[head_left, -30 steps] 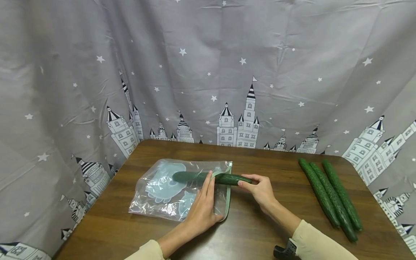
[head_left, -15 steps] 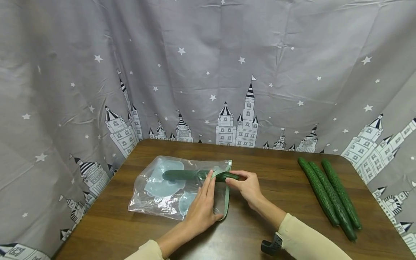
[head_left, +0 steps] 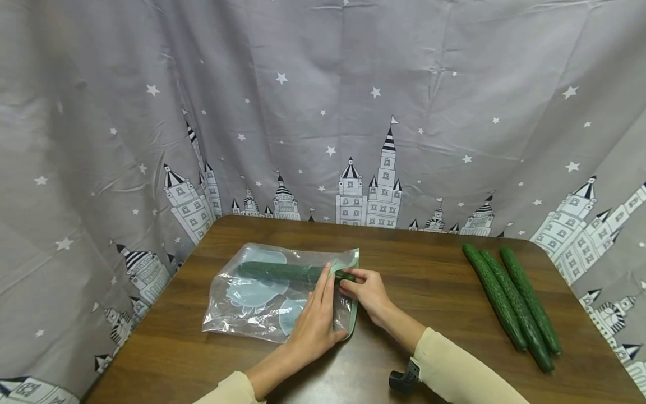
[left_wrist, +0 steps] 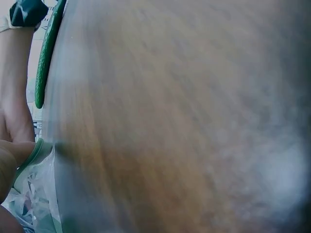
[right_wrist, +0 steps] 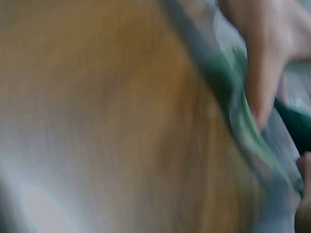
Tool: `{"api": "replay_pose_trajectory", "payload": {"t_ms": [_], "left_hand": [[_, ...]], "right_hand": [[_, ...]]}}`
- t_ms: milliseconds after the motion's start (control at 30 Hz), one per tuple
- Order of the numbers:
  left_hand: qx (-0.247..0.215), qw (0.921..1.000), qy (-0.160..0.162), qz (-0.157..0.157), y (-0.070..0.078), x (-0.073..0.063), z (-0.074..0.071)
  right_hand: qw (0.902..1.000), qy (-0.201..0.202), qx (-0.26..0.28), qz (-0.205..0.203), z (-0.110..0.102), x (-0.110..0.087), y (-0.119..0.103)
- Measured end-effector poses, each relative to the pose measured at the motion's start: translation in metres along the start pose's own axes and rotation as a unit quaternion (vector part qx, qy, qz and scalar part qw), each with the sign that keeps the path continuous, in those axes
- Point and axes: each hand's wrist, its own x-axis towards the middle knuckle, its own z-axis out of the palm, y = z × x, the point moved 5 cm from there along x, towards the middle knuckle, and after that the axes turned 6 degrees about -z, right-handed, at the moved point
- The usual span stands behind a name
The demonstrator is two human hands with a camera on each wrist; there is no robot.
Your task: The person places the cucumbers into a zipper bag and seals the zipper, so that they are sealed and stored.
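A clear zip bag (head_left: 242,321) with pale blue printed shapes lies flat, its green-edged mouth facing right. Inside it stretches a cucumber (head_left: 282,272), only its right end still at the mouth. My right hand (head_left: 372,293) pinches that end between thumb and fingers, right at the green edge. On the front part of the bag rests my left hand (head_left: 314,321), fingers straight and fingertips at the raised upper lip, thumb lower down by the mouth. In the right wrist view, blurred, the left hand (right_wrist: 267,53) touches the green strip (right_wrist: 257,136).
Three more cucumbers (head_left: 520,303) lie side by side at the right of the brown wooden table (head_left: 429,269). A grey curtain (head_left: 313,112) with stars and castles hangs behind the table. A dark strap device (head_left: 404,380) sits on the right wrist.
My right hand has moved left, sliding the cucumber deeper into the bag until most of it is inside. The left hand has stayed in place at the bag's mouth.
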Motion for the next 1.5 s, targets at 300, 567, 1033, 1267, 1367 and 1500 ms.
{"api": "replay_pose_trajectory", "payload": {"t_ms": [300, 567, 1033, 1267, 1367, 1500], "left_hand": [[-0.013, 0.9994, 0.012, -0.03, -0.007, -0.003, -0.001], [-0.039, 0.9979, 0.015, -0.049, -0.008, 0.0, 0.002], [-0.036, 0.9985, -0.002, -0.04, -0.009, 0.002, 0.002], [-0.03, 0.9989, -0.003, -0.034, -0.007, 0.004, 0.002], [-0.037, 0.9982, 0.001, -0.046, -0.01, 0.004, 0.003], [-0.042, 0.9972, 0.008, -0.06, -0.014, 0.003, 0.002]], "right_hand": [[0.9554, 0.001, -0.283, -0.086, -0.019, 0.013, -0.015], [0.8986, 0.02, -0.397, -0.185, -0.02, 0.011, -0.02], [0.9185, -0.039, -0.366, -0.145, -0.022, 0.011, -0.008], [0.9087, -0.044, -0.385, -0.156, -0.023, 0.014, -0.009], [0.9123, -0.055, -0.376, -0.154, -0.03, 0.012, -0.015], [0.9164, -0.075, -0.36, -0.157, -0.047, 0.006, -0.028]]}}
